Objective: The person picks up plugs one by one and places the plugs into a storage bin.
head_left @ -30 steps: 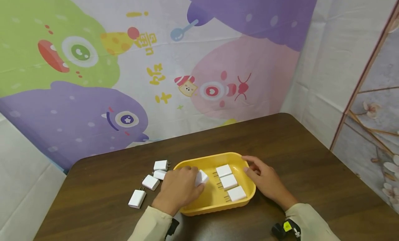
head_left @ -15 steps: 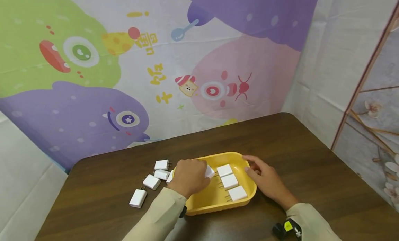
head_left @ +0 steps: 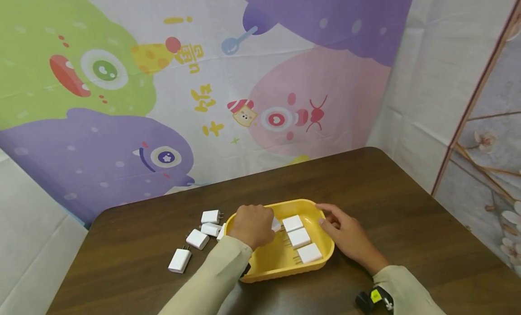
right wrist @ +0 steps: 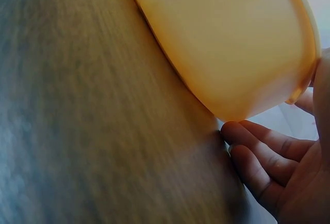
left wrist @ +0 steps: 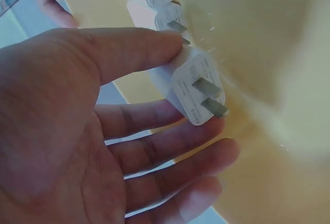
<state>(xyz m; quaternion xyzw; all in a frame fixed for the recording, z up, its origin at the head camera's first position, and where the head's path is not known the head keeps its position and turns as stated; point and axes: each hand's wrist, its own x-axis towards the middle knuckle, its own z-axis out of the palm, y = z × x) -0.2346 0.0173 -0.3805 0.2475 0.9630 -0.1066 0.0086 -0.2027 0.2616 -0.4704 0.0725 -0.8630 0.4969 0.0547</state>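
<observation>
In the head view my left hand (head_left: 253,226) reaches over the left part of a yellow tray (head_left: 270,275). It pinches a white charger plug (left wrist: 198,87) between thumb and fingers; in the left wrist view its two flat metal prongs point away from the palm. The hand hides much of this plug in the head view. Three more charger plugs (head_left: 299,237) lie in a column in the tray's right part, prongs to the left. My right hand (head_left: 346,231) holds the tray's right end, thumb at the rim and fingers (right wrist: 258,154) bent against the outer wall.
Several white charger plugs (head_left: 197,239) lie loose on the brown table (head_left: 122,256), left of the tray; one is partly hidden behind the tray's left end. A cartoon-printed cloth (head_left: 220,79) hangs behind the table's far edge.
My left hand has moved right and slightly up with the charger plug, uncovering loose plugs left of the tray. Over the last half second it has shifted only slightly. The right hand stays at the tray.
</observation>
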